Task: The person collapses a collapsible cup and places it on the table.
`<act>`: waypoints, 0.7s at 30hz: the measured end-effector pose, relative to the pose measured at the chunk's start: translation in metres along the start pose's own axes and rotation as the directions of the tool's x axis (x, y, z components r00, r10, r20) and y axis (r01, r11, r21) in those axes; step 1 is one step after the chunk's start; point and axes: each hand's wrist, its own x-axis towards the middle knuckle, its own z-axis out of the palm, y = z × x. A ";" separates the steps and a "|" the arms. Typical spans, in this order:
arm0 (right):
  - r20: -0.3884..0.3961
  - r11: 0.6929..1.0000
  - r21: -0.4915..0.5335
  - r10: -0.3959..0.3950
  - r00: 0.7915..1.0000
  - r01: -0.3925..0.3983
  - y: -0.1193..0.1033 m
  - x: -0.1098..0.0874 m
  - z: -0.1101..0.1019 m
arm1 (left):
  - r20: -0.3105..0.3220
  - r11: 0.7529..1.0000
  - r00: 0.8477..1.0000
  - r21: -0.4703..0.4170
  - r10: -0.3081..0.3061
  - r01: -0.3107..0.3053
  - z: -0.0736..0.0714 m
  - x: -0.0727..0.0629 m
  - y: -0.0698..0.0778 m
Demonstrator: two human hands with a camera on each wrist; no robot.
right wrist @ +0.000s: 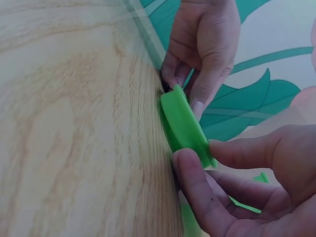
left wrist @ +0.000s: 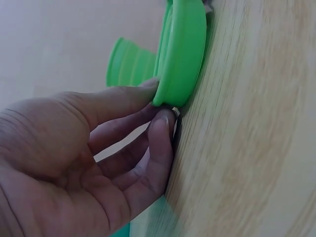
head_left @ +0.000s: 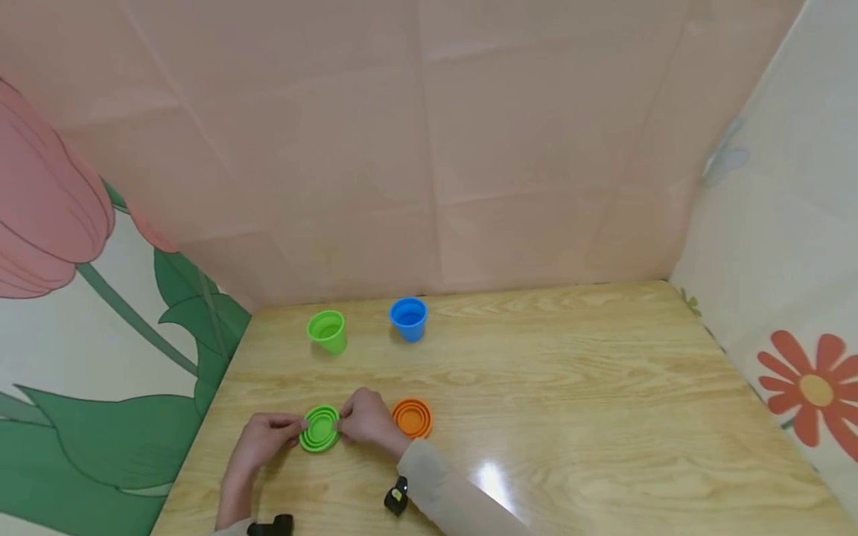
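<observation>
1. Head view: in the near left part of the table (head_left: 603, 417), a collapsed green cup (head_left: 320, 429) directly between the two hands, concentric rings facing up.
2. At the cup's left edge, the left hand (head_left: 260, 443), pinching the rim between thumb and curled fingers.
3. At the cup's right edge, the right hand (head_left: 370, 418), pinching the opposite side of the rim, with a pale sleeve (head_left: 452, 487) behind it.
4. Both hands clamped on the same cup, apart from each other by the cup's own width.
5. In the left wrist view, thumb on the rim and fingertips low by the underside, next to the wood grain; flat base turned toward the table.
6. In the right wrist view, thumb on the rim and index finger along the lower side wall, with the left hand beyond at the far edge. Too hard to tell whether the base touches the table.
7. Just right of the right hand, a collapsed orange cup (head_left: 412, 418), lying flat, lower left edge partly hidden by the wrist.
8. Farther back on the table, well apart from the hands, an expanded green cup (head_left: 328, 333) and, to its right, an expanded blue cup (head_left: 409, 318), both upright, mouths up.
</observation>
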 end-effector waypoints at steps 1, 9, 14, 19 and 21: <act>-0.005 1.000 -0.005 -0.001 1.000 0.001 0.000 0.000 0.000 | -0.004 1.000 1.000 0.008 0.003 -0.003 0.001 -0.001 0.000; -0.017 1.000 0.014 0.005 1.000 -0.005 0.004 0.003 0.001 | -0.015 1.000 1.000 0.013 -0.007 0.007 0.003 0.000 0.002; -0.012 1.000 0.026 -0.006 1.000 0.006 0.005 0.004 -0.001 | -0.008 1.000 1.000 0.018 -0.014 0.015 0.002 0.002 0.003; 0.001 0.999 0.023 -0.025 1.000 0.025 0.008 0.001 -0.008 | -0.004 0.999 1.000 0.050 -0.003 0.003 -0.003 0.000 0.007; 0.000 0.999 0.025 -0.035 0.999 0.035 0.009 0.000 -0.015 | -0.017 0.995 1.000 0.095 0.026 -0.025 -0.006 -0.002 0.011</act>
